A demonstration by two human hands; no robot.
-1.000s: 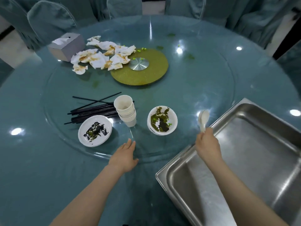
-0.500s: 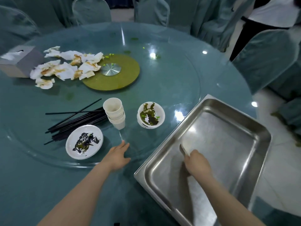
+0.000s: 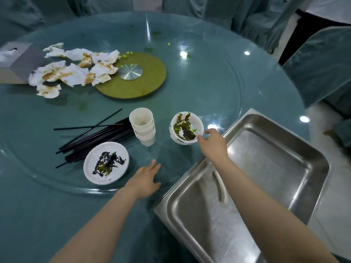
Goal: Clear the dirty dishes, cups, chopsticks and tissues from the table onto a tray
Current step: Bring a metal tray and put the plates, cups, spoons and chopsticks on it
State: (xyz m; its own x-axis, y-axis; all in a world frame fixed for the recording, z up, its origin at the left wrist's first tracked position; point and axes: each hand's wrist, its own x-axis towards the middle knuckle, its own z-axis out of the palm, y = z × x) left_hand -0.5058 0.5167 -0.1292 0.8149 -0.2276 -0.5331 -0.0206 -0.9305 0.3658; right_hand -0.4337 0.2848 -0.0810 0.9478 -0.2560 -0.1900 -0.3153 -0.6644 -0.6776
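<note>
A steel tray sits at the table's right edge with a white spoon lying in it. My right hand is open, empty, its fingers right beside a dirty white bowl. My left hand rests flat and open on the glass. To its left lies a dirty white plate. A stack of white cups stands between plate and bowl, with a pile of black chopsticks to the left. Stained tissues lie scattered at the far left.
A grey tissue box stands at the far left edge. A round olive turntable base with a metal hub sits mid-table under the glass lazy Susan. Covered chairs ring the table; a person stands at the top right.
My right hand carried the spoon into the tray, let it go, and has moved forward to the dirty bowl. My left hand stayed on the glass.
</note>
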